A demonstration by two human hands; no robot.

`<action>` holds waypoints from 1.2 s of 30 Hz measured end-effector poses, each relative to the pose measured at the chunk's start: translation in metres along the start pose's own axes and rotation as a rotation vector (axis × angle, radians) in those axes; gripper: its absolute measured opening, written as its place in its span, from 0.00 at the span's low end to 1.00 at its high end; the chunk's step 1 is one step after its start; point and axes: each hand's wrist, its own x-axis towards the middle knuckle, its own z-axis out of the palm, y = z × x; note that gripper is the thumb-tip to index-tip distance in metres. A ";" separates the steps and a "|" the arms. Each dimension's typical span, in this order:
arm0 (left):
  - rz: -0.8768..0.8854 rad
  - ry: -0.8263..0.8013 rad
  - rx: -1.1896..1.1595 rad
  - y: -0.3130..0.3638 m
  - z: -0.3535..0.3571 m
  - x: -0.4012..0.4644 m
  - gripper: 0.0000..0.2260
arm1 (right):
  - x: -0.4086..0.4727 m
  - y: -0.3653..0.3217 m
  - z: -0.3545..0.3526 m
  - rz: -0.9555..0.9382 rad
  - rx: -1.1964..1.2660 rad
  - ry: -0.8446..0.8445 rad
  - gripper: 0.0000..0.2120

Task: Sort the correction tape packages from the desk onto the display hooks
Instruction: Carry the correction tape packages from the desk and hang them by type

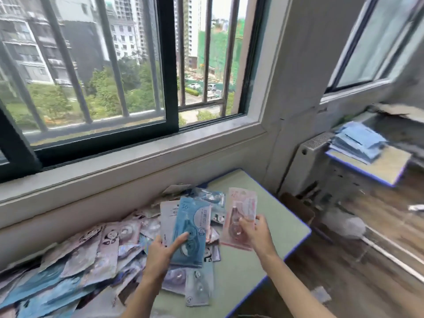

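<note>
Currently both hands are up over the desk, each with a correction tape package. Left hand grips a blue package from its lower left, thumb laid across the front, fingers behind; a white package sits just behind the blue one in the same grip. Right hand pinches a pink package at its lower right, thumb on the front over the clear blister, held upright and just apart from the blue one. Below them, a loose pile of packages covers the desk's left side and runs along its back edge under the window sill, overlapping every way: panda prints, pale purple, blue. Two more packages lie flat near the desk's front edge between the forearms. Right part of the green desktop is bare up to the blue-trimmed right edge. Off to the right, a second desk carries a stack of blue papers. Display hooks not in view.
</note>
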 end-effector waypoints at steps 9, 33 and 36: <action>0.048 -0.447 0.078 -0.007 0.109 -0.044 0.11 | -0.114 0.021 -0.132 0.013 0.084 0.441 0.07; -0.009 -1.364 0.113 -0.038 0.388 -0.383 0.15 | -0.476 0.039 -0.433 -0.048 0.343 1.346 0.12; -0.021 -1.456 0.103 -0.049 0.415 -0.454 0.17 | -0.544 0.051 -0.471 -0.023 0.303 1.420 0.12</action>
